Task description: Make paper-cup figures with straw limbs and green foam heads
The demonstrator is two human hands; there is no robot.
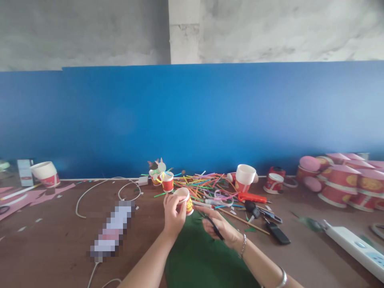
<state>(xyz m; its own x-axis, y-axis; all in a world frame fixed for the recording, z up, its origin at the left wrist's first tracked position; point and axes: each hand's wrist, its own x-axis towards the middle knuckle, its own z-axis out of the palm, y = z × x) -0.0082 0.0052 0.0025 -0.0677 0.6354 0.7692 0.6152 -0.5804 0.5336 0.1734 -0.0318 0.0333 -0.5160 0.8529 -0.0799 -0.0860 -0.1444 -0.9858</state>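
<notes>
In the middle of the head view my left hand (175,215) is closed around a red and white paper cup (189,205) with yellow print. The cup is tilted slightly, its white inside showing at the top. My right hand (225,231) grips black-handled scissors (214,227) just to the right of the cup. The blades point toward the cup's lower side; whether they touch it I cannot tell. Beneath both hands lies a dark green cloth or sheet (207,260).
Colourful thin sticks (198,184) lie behind the hands. On the right are an orange tool (252,197), keys (252,208), stacked pink-topped cups (339,184) and a power strip (357,244). Further left are a pixelated phone-like object (112,230) with a cable and pink paper (27,202).
</notes>
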